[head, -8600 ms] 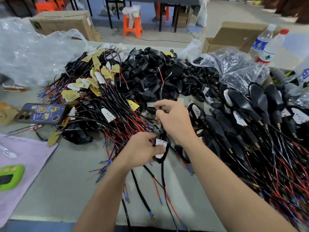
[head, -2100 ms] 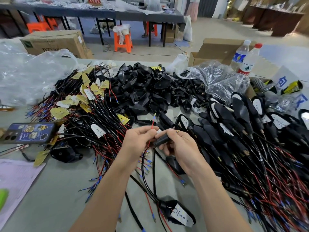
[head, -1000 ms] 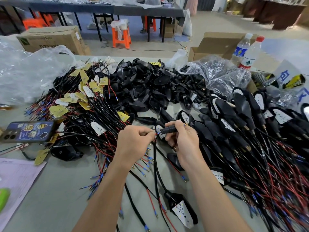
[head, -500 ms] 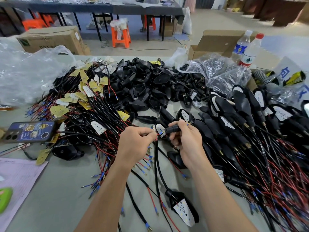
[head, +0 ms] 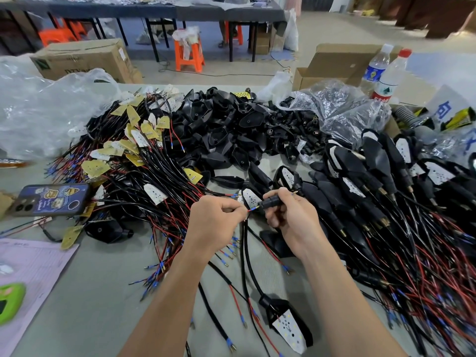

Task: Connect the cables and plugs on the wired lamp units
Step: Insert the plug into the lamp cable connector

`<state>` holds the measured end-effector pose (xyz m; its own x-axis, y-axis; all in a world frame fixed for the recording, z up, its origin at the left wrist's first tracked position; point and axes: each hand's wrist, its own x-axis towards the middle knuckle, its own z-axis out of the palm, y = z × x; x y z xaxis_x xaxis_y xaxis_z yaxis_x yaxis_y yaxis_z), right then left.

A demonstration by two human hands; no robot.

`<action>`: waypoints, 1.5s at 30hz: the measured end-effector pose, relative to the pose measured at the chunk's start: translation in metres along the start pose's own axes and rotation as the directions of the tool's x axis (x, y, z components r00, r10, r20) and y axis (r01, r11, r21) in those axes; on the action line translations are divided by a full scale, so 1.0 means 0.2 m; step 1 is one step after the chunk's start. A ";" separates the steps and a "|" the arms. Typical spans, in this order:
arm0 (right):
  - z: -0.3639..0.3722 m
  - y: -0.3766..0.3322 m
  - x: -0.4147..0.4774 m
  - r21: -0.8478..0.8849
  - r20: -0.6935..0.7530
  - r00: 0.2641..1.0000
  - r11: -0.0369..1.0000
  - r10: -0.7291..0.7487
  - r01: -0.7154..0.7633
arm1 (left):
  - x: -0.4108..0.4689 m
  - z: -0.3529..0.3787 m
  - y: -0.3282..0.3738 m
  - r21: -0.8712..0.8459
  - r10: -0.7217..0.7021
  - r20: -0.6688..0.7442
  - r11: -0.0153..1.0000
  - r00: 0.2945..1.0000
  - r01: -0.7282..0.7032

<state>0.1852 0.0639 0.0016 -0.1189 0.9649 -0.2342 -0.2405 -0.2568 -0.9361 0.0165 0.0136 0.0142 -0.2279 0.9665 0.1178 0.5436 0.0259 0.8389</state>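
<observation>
My left hand [head: 215,222] pinches the red and blue wire ends [head: 251,209] of a black cable [head: 244,256]. My right hand [head: 289,217] grips a short black plug sleeve [head: 270,202], held level just right of those wire tips, which sit at its left opening. The cable hangs down to a black lamp unit [head: 287,323] with a white LED board, lying on the table near the front edge between my forearms.
A heap of wired LED boards [head: 144,161] lies to the left, loose black housings [head: 226,132] in the middle, and assembled lamp units [head: 381,181] to the right. A phone [head: 50,199] and pink paper [head: 28,274] lie at left. Water bottles [head: 386,73] and plastic bags stand behind.
My hands have stayed together at the same spot. The wire tips have come closer to the sleeve's left opening. The lamp unit still lies on the table below.
</observation>
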 end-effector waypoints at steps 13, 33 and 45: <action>-0.03 -0.03 0.00 -0.034 0.123 0.992 0.999 0.015 -0.011 | -0.01 0.03 0.01 0.080 0.058 -0.090 0.995 0.994 -0.051; 0.03 -0.05 -0.01 -0.041 0.081 0.997 0.999 0.011 -0.007 | -0.02 0.03 0.02 -0.124 -0.103 -0.044 0.987 0.994 0.097; 0.07 -0.02 -0.04 0.058 0.055 0.998 0.998 0.007 -0.010 | -0.04 0.03 -0.01 -0.223 -0.047 -0.153 0.975 0.987 0.011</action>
<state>0.1739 0.0569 0.0102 -0.1731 0.9587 -0.2256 -0.2951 -0.2691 -0.9168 0.0213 0.0078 0.0091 -0.3743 0.9137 0.1586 0.3470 -0.0206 0.9376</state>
